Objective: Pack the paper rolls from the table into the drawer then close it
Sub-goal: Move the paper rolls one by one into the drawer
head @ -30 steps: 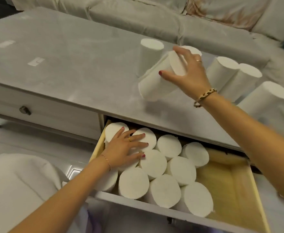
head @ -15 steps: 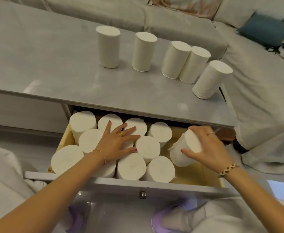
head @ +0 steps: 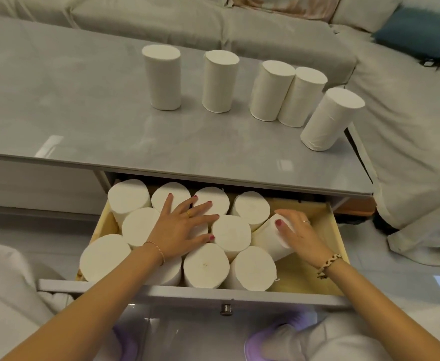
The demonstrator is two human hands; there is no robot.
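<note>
The open wooden drawer (head: 339, 246) under the grey table (head: 83, 121) holds several white paper rolls standing on end. My left hand (head: 181, 227) lies flat with spread fingers on top of the packed rolls (head: 205, 265). My right hand (head: 300, 234) grips a tilted paper roll (head: 267, 239) inside the drawer, leaning against the packed ones. Several more rolls stand on the table top: one at the left (head: 163, 76), one beside it (head: 218, 80), a touching pair (head: 287, 93) and one near the right edge (head: 329, 119).
The drawer's grey front panel with a metal knob (head: 226, 308) is close to me. The right part of the drawer floor (head: 307, 277) is bare wood. A grey sofa (head: 395, 126) wraps behind and to the right of the table. My knees and purple slippers show below.
My right hand carried a roll from the table top down into the drawer and now tilts it against the packed rolls. My left hand stayed on the rolls. The view shifted right.
</note>
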